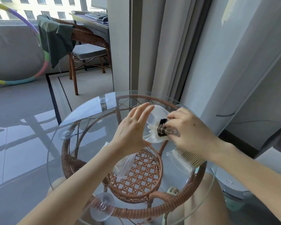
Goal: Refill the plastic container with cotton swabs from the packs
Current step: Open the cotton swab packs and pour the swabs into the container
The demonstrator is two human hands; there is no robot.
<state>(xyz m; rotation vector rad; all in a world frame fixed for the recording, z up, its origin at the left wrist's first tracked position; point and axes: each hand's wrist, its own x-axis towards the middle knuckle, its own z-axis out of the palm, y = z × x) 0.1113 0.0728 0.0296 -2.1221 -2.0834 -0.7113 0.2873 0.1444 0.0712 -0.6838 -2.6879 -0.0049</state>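
Observation:
A clear round plastic container (157, 111) is tilted on its side above the glass table, its opening toward me. My left hand (133, 129) steadies its left rim with straight fingers and the thumb under it. My right hand (188, 129) pinches a swab pack with a black label (162, 130), its white cotton tips poking into the container's mouth. Another pack of wooden-stick cotton swabs (187, 159) lies on the table under my right wrist. An opened clear bag with swabs (123, 164) lies under my left forearm.
The round glass tabletop (81, 114) rests on a rattan frame (136, 176) with clear suction cups. Curtains and a wall stand close behind and right. A rattan chair (88, 46) and a hula hoop (39, 69) stand farther left on the floor.

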